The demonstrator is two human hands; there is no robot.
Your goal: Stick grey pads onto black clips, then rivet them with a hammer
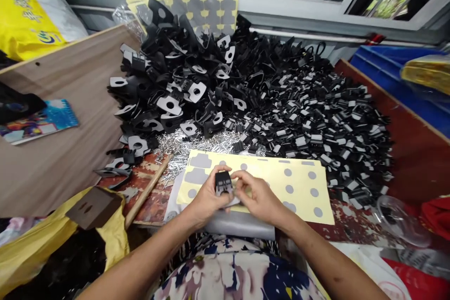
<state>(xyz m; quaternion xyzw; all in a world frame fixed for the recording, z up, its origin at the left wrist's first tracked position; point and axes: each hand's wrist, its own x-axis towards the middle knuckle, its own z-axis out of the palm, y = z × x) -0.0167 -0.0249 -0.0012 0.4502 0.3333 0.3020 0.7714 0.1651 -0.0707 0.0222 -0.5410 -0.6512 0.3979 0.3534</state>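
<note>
My left hand [210, 198] is closed around a black plastic clip [222, 181] with a grey lower face, held above the sticker sheet. My right hand [256, 195] is curled against the clip's right side, its fingertips bent inward. Whatever lies between those fingertips is too small to tell. Under both hands lies a pale yellow sticker sheet [302, 206] with grey round and shaped stickers, some spots along it hidden by my hands. A grey sheet [242, 226] shows beneath its near edge.
Behind the sheet are heaped large black clip parts [168, 103], loose metal pins [197, 147] and small black-and-grey pieces [316, 117]. A wooden stick [149, 190] lies at left near a yellow sack [119, 229]. A clear plastic cup [401, 220] is at right.
</note>
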